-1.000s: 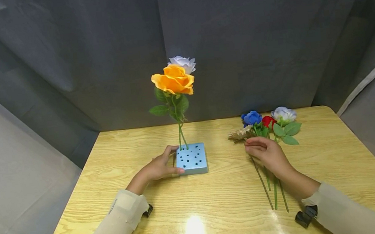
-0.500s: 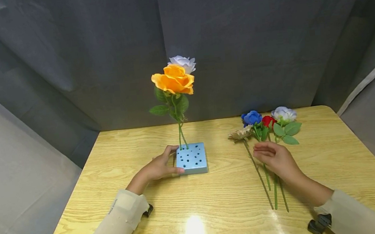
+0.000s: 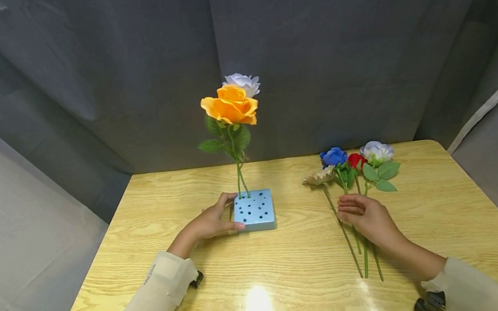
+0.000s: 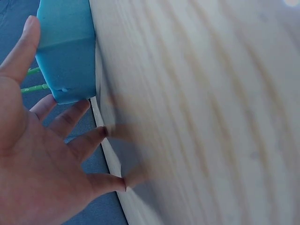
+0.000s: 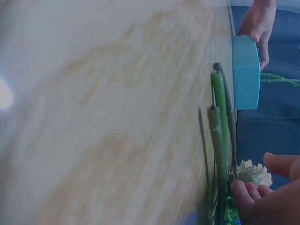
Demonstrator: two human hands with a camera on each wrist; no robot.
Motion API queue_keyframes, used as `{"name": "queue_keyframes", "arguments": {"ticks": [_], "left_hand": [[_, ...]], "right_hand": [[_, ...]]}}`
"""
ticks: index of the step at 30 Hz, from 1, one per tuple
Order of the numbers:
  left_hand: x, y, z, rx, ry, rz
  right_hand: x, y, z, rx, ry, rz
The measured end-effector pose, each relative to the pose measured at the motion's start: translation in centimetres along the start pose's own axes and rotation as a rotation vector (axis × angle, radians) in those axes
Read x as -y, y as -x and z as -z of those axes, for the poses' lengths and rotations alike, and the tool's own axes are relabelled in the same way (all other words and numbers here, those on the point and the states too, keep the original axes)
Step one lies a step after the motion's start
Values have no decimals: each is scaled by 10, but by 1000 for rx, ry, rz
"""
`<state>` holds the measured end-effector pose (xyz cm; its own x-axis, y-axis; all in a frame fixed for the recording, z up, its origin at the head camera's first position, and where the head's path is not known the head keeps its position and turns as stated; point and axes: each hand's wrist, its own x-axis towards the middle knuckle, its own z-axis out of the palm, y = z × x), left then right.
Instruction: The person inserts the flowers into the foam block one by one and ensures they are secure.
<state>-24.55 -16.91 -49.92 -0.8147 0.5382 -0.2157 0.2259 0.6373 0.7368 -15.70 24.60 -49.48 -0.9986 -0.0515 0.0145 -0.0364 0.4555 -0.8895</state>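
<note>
In the head view my left hand [image 3: 208, 223] holds the light blue foam block [image 3: 254, 209] at its left side, thumb at the front corner and index finger at the back. In the left wrist view the other fingertips rest on the table beside the block. An orange rose [image 3: 231, 108] and a pale lilac rose [image 3: 244, 83] stand upright in the block's holes. My right hand [image 3: 372, 218] is over the lying stems, fingers loosely bent beside the blue flower's stem, thumb apart from them in the right wrist view. Nearby lie a beige flower [image 3: 320, 177] and a blue flower [image 3: 333, 157].
A red flower [image 3: 356, 160] and a white-lilac flower [image 3: 377, 151] with green leaves lie at the back right of the wooden table [image 3: 191, 301]. Their stems point toward the front edge. Grey curtains [image 3: 312, 59] hang behind the table and at its sides.
My right hand has moved from the beige flower's stem right and slightly toward the front, over the blue flower's stem. The left hand and block have stayed put.
</note>
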Motion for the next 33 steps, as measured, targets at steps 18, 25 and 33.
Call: {"name": "queue_keyframes", "arguments": {"ticks": [18, 25, 33], "left_hand": [[-2, 0, 0, -4, 0, 0], [-1, -1, 0, -2, 5, 1], [1, -1, 0, -2, 4, 3]], "right_hand": [[-4, -9, -6, 4, 130, -1], [-6, -11, -9, 9, 130, -31], [-8, -14, -11, 13, 155, -37]]}}
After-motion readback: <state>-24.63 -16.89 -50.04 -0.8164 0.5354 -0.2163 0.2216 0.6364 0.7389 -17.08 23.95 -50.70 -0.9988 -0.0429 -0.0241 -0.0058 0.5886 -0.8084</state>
